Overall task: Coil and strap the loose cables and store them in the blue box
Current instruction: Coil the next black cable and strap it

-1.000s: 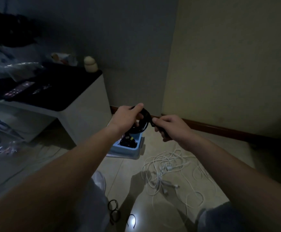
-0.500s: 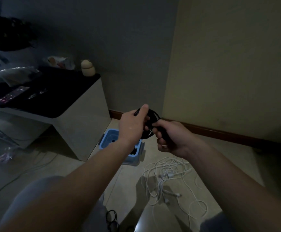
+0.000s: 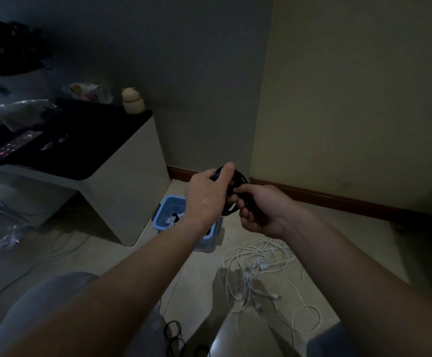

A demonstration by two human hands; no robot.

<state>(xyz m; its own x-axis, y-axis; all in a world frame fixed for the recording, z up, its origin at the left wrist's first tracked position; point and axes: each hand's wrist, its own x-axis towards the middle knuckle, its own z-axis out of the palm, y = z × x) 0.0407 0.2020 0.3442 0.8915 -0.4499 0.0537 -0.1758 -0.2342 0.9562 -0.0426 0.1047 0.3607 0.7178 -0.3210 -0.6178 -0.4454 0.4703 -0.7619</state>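
Black cable coil (image 3: 241, 176) is held in the air between both hands, above and just right of the blue box (image 3: 163, 218), not inside it. Room corner: grey wall (image 3: 184, 73) on the left meets a yellowish wall (image 3: 351, 99) on the right, with brown skirting board (image 3: 338, 199) along the bottom. Pale glossy tile floor (image 3: 122, 256), dim light. White cabinet (image 3: 124, 194) with a black top stands left, with the blue box on the floor touching or just beside its corner. A tangle of loose white cables (image 3: 256, 269) lies on the floor right of the box. Crumpled plastic bags (image 3: 16, 109) sit on the cabinet top. Left hand (image 3: 207, 194) grips the coil with fingers curled round it, thumb over the upper rim. Right hand (image 3: 263, 215) has its fingers curled on the coil's right side, pinching it. A strapped white bundle (image 3: 173, 218) lies in the box. Remote control (image 3: 16, 145) is on the black top, its button markings too dim to read. A small beige jar (image 3: 132, 101) stands at the cabinet's back corner. Thin black loops (image 3: 175, 336) lie on the floor near the knees.
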